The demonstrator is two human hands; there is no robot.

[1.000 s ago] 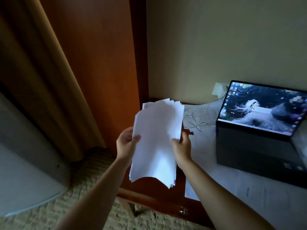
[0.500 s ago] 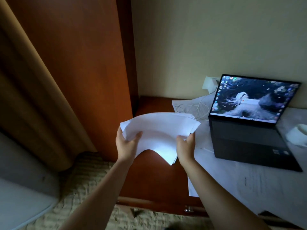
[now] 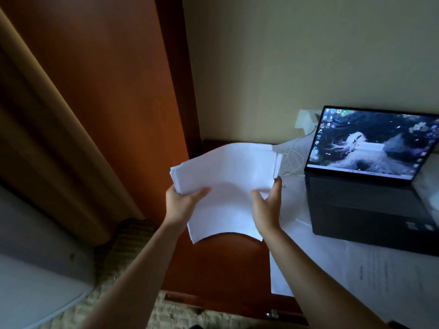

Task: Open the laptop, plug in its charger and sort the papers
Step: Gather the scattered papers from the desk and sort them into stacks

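Both hands, left hand and right hand, grip the paper stack crosswise between them; the counter lies directly below.

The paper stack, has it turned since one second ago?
Yes. The paper stack went from upright to lying wide and flat-ish above the desk, beside the laptop.

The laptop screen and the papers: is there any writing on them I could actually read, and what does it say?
Nothing can be read.
Laptop screen: desktop icons and a small pop-up window, labels too small and blurred.
Sheets on the desk: faint printed lines, blurred.
Stack of papers held by the left hand and right hand: the side in view looks blank.
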